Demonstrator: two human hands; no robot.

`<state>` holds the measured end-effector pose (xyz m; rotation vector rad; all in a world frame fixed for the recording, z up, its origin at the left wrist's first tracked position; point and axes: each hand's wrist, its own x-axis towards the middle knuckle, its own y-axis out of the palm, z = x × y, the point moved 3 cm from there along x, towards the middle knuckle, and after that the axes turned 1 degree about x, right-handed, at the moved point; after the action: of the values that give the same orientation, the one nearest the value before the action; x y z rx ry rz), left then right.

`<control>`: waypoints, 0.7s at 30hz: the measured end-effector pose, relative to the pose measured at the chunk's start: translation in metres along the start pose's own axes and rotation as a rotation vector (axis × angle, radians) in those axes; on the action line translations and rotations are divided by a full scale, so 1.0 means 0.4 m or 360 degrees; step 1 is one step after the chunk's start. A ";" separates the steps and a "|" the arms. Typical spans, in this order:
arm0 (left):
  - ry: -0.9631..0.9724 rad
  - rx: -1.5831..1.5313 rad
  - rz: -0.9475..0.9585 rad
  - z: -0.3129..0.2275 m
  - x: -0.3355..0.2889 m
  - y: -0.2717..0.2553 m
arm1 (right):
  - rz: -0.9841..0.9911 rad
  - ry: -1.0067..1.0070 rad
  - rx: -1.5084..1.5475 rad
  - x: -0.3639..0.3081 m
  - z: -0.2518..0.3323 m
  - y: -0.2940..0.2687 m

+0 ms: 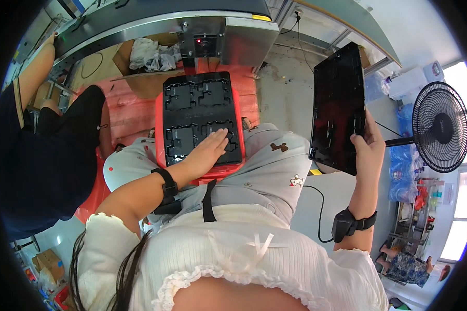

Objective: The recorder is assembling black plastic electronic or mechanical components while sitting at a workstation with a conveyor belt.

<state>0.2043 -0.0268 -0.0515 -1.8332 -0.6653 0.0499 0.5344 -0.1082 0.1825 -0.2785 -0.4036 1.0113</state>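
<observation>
- The fingers (220, 139) of the left hand (205, 154) are spread flat and pressed down on a black moulded tray (200, 116); nothing is clamped, the palm simply bears on the near right pocket.
- That tray is seen lying on a red crate (161, 119) just in front of the person's knees; four shaped pockets can be made out in it, and whether they are filled cannot be told.
- The fingers (359, 136) of the right hand (367, 147) are closed around the lower right edge of a second black tray (337, 111), thumb on the near face, the rest wrapped behind; it is held up on edge, tilted, well apart from the first tray and off to the right, above the concrete floor (283, 93).
- The lifted tray is judged light, since it is carried by one edge in a single hand; it is thin formed plastic by the look of it, so some flex and twist is to be expected when it is gripped at one corner only.
- The glossy surface is likely slippery; a firmer hold would be had on the rim, at the middle of a long side, or with both hands on opposite edges.
- The thin pocket walls may dent if squeezed; flat rim areas are the safer places to be taken.
- Black bands are worn on both wrists; another person in dark clothes (46, 155) sits to the left, and a standing fan (441, 127) is seen at the far right.
</observation>
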 end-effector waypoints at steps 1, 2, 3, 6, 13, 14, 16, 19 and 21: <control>-0.0055 -0.0029 0.0016 0.005 0.011 0.000 | -0.0024 0.0052 0.0018 -0.007 -0.001 0.002; -0.0088 -0.0058 0.0002 0.008 0.019 -0.002 | -0.0070 0.0063 0.0008 -0.012 -0.001 0.009; -0.0116 -0.0082 0.0036 0.009 0.024 -0.003 | -0.0004 -0.0002 -0.0031 -0.017 0.007 0.019; -0.0095 -0.0019 0.0119 0.008 0.028 -0.020 | 0.0046 -0.0032 -0.0272 -0.034 0.029 0.059; -0.0332 -0.0064 -0.0040 0.035 -0.016 -0.167 | 0.0765 -0.0298 -0.1137 -0.103 0.074 0.219; -0.0531 -0.0248 -0.0212 0.048 -0.026 -0.192 | 0.0798 -0.0505 -0.1055 -0.118 0.075 0.272; -0.0896 -0.0691 -0.0579 0.087 -0.043 -0.225 | 0.0920 -0.0727 -0.1003 -0.151 0.063 0.416; -0.1473 -0.2023 -0.0844 0.146 -0.082 -0.197 | 0.1280 -0.0715 -0.0959 -0.230 0.035 0.660; -0.1701 -0.1380 -0.0716 0.186 -0.109 -0.175 | 0.2001 -0.0344 -0.0851 -0.257 0.003 0.806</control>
<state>0.1127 0.0320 -0.0295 -2.3479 -2.0851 0.5376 0.2406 -0.0340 0.0320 -0.9803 -0.7176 2.1683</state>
